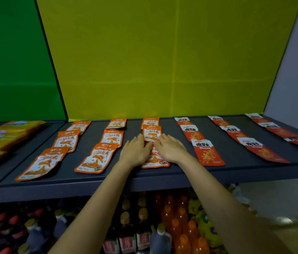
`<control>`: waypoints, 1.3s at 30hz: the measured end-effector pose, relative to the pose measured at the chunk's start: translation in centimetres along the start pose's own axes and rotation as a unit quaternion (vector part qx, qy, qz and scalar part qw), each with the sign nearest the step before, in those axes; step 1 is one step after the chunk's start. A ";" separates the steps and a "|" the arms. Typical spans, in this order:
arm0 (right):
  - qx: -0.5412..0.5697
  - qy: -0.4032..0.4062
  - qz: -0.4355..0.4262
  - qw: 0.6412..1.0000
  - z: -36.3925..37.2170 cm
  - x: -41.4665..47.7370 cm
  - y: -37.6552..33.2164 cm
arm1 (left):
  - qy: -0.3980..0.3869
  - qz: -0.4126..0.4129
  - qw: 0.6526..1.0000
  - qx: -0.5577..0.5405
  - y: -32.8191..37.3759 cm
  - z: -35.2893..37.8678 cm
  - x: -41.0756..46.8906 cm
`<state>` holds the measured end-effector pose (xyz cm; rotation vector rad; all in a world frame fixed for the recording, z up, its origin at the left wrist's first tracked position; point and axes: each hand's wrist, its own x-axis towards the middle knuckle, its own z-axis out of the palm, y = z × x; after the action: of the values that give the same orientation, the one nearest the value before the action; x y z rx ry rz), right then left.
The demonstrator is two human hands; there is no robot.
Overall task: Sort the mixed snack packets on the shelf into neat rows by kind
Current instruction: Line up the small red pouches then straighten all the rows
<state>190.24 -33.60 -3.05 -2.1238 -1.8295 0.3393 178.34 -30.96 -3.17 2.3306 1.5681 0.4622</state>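
Note:
On the dark grey shelf [177, 171] lie flat snack packets in rows running front to back. Orange-and-white packets fill the three left rows, such as one at the front [95, 158]. Red-and-white packets [207, 153] fill the three right rows. My left hand [135, 150] and my right hand [170, 147] lie flat, fingers straight, on the front orange packet [156, 162] of the third row. Their fingertips touch the lower edge of the middle packet [152, 133] of that row. The hands hide most of the front packet.
Yellow packages [7, 136] lie on the neighbouring shelf to the left. Behind stand a yellow back panel [162, 61] and a green one [12, 61]. Below the shelf are dark sauce bottles [126, 235] and orange drink bottles [181, 226].

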 end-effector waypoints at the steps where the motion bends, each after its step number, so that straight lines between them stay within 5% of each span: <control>1: -0.002 0.001 -0.005 1.000 0.1 0.0 0.1 | -0.001 0.002 1.000 0.004 -0.1 0.1 0.0; 13: 0.019 0.009 -0.050 0.999 -0.1 -0.2 0.5 | 0.023 0.007 0.999 -0.027 -0.3 0.3 -0.5; 24: 0.147 -0.002 0.032 0.989 -0.8 4.6 -0.5 | 0.003 -0.059 0.992 -0.111 0.2 -1.2 3.7; 39: 0.081 0.042 0.031 0.995 -0.6 6.8 0.6 | 0.018 -0.025 0.998 -0.060 -0.1 -0.7 6.1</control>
<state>192.00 -27.02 -2.54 -2.0551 -1.6350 0.3915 180.12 -25.18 -1.99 2.2001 1.5673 0.5736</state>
